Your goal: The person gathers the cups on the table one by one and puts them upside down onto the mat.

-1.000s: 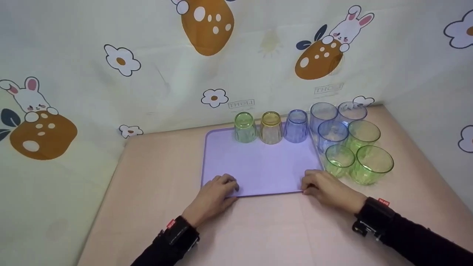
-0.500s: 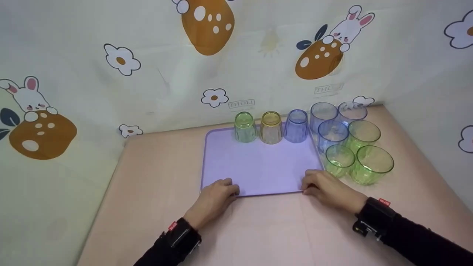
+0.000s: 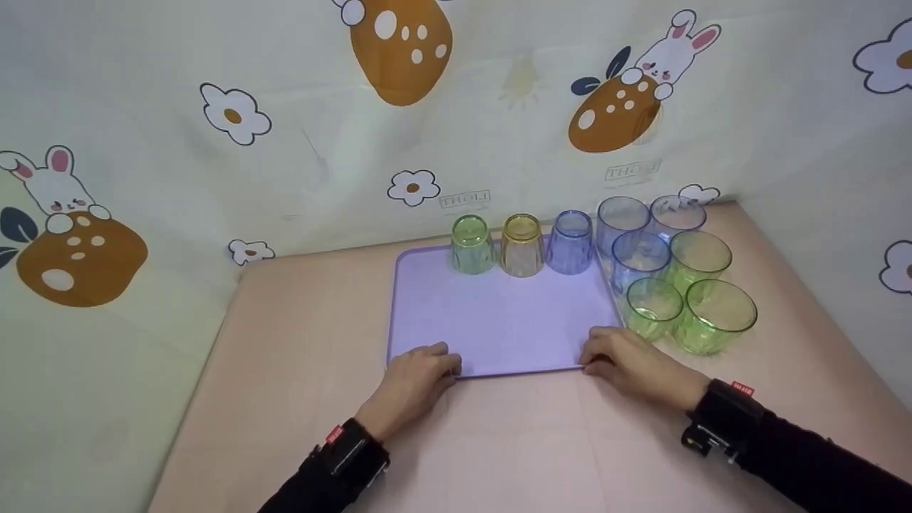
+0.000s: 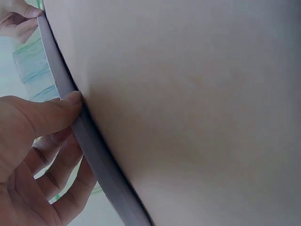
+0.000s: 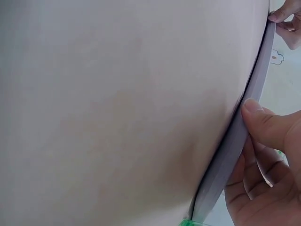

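Observation:
A purple tray [image 3: 499, 320] lies on the table, and both hands are at its near edge. My left hand [image 3: 413, 385] pinches that edge near the left corner; in the left wrist view its thumb [image 4: 61, 113] presses the outer side of the rim, fingers curled over the top. My right hand [image 3: 634, 363] grips the edge near the right corner the same way, its thumb [image 5: 263, 122] on the rim. Along the tray's far side stand a green glass [image 3: 472, 246], a yellow glass [image 3: 522, 246] and a blue glass [image 3: 570, 244], all upside down.
Right of the tray, several upright glasses stand close together: a large green glass [image 3: 714, 317] and a small green glass [image 3: 654, 310] in front, blue glasses [image 3: 641, 260] behind. A patterned curtain [image 3: 320, 142] hangs behind the pinkish table [image 3: 299, 313].
The left hand's fingers have drawn in and curled over the tray's near edge. My right hand keeps its hold, and the tray and glasses stay in place.

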A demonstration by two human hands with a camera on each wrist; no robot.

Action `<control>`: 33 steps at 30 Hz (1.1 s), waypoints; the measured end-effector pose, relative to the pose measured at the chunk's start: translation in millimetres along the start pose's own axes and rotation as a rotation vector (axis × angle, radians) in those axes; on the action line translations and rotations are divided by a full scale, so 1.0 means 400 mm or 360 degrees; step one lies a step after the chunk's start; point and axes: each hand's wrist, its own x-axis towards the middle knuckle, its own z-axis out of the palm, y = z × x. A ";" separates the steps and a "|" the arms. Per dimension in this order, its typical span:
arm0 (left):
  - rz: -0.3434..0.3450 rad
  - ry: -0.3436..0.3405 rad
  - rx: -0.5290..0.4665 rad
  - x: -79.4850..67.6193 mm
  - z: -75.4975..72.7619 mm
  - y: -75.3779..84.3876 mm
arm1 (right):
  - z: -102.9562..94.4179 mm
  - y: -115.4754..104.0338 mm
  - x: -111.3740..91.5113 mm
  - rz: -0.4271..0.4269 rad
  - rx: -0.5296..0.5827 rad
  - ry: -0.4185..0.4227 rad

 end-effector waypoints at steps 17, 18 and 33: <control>-0.0002 0.0026 0.0036 -0.003 0.000 0.001 | -0.188 -0.063 -0.053 -0.0167 -0.0111 0.0347; -0.0003 0.0026 0.0033 -0.002 0.000 0.001 | -0.208 -0.063 -0.058 -0.0142 -0.0135 0.0377; -0.0030 0.0000 0.0054 -0.003 -0.003 0.007 | -0.355 0.023 -0.171 0.0357 -0.0315 0.0475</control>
